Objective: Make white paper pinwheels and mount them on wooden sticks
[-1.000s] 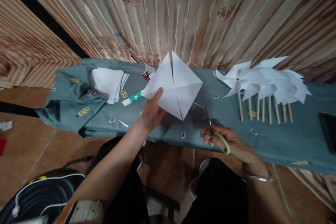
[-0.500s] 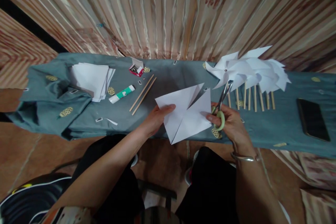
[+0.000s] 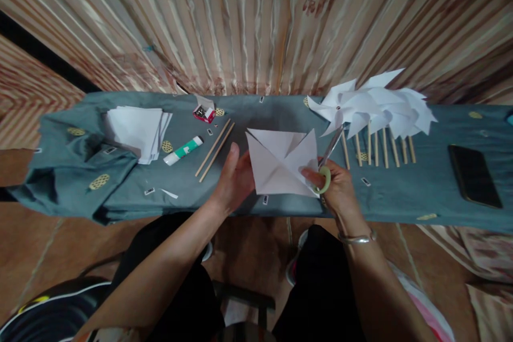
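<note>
A white square of paper (image 3: 280, 165), with slits running in from its corners, is held over the table's front half. My right hand (image 3: 335, 184) pinches its right edge under the thumb. The same hand keeps a pair of scissors (image 3: 324, 177) with pale green handles on its fingers, blades pointing up and away. At the paper's left edge my left hand (image 3: 235, 179) is open, thumb raised off the sheet. Its fingers reach to or behind the edge, partly hidden.
White paper pinwheels (image 3: 377, 107) on wooden sticks lie overlapped at the back right, left of a black phone (image 3: 475, 176). To the left are two wooden sticks (image 3: 214, 150), a glue stick (image 3: 183, 150), a small red box of metal pins (image 3: 204, 112) and stacked paper sheets (image 3: 134, 131).
The paper has been turned, so its slits point to different corners. My left thumb has lifted off the sheet. My right hand with the scissors has shifted slightly left.
</note>
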The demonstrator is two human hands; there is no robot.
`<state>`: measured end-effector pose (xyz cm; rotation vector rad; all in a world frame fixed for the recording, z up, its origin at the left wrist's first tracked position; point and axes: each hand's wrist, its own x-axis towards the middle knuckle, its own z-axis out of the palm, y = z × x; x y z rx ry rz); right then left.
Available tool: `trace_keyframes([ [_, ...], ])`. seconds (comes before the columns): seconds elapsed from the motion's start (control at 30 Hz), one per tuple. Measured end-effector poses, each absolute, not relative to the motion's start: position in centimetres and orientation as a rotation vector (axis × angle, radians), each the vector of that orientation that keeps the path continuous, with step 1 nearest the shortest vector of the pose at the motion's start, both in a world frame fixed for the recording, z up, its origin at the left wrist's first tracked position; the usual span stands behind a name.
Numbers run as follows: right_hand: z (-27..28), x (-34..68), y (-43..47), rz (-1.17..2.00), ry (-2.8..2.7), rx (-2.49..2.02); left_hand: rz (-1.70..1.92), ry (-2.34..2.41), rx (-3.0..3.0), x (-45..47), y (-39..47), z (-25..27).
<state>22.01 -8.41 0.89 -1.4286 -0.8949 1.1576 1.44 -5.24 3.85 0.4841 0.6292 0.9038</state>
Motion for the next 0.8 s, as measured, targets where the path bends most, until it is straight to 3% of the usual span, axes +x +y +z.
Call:
trace_keyframes([
  [0.33, -0.2, 19.0, -7.8, 1.076, -0.660, -1.365, 0.947, 0.788, 0.679, 2.9, -6.7, 3.2],
  [0.8, 0.2, 18.9, -8.9, 1.275, -0.987, -1.443, 1.270, 0.975, 0.562, 1.4, -4.4, 3.2],
])
